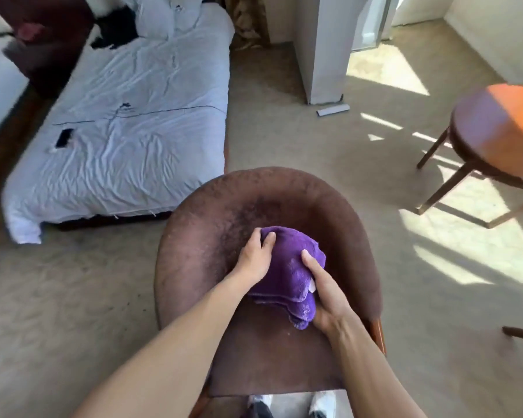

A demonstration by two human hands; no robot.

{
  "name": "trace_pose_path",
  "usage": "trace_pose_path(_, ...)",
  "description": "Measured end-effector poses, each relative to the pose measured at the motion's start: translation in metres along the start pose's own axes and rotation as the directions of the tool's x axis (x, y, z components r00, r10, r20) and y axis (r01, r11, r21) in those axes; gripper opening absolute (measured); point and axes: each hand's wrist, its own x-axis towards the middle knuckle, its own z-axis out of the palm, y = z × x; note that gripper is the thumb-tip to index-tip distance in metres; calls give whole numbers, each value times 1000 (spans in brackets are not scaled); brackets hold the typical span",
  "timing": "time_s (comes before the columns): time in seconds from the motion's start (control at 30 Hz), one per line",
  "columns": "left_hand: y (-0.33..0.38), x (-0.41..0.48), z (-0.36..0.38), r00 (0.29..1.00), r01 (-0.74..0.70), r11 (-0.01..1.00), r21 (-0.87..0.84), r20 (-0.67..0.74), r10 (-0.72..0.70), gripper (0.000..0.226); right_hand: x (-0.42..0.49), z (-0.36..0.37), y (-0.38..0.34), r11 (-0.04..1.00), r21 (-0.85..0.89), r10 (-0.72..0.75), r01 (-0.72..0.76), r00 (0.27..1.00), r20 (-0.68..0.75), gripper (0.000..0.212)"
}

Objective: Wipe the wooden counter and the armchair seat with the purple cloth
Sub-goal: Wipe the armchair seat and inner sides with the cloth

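A folded purple cloth (287,273) lies on the brown armchair seat (254,351), near the curved backrest (272,188). My left hand (255,254) grips the cloth's far left edge, fingers curled over it. The near right side of the cloth is held by my right hand (323,294), thumb on top. Both forearms reach in from the bottom of the view. No wooden counter shows in this view.
A bed with a rumpled white sheet (127,122) and a dark phone (63,137) stands to the left. A round wooden table (501,131) stands at the right. A white pillar (320,46) rises behind the chair. Beige carpet (73,297) surrounds the armchair.
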Motion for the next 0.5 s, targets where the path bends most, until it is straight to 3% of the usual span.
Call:
trace_pose_path(0.1,-46,3,31,994,100,995,4,33,-100,36,25,-31,37,997,79,3,-1,1000,-22,70)
trace_pose_path(0.17,-74,9,49,990,140,984,110,10,-142,38,43,-52,58,993,119,0,2,1000,-13,72)
trace_pose_path(0.3,-117,34,69,995,83,898,431,-83,-52,38,88,-89,92,985,170,8,-7,1000,-7,66)
trace_pose_path(0.5,-175,85,78,999,14,850,526,-35,6,42,168,-109,125,976,205,-54,77,992,-114,61)
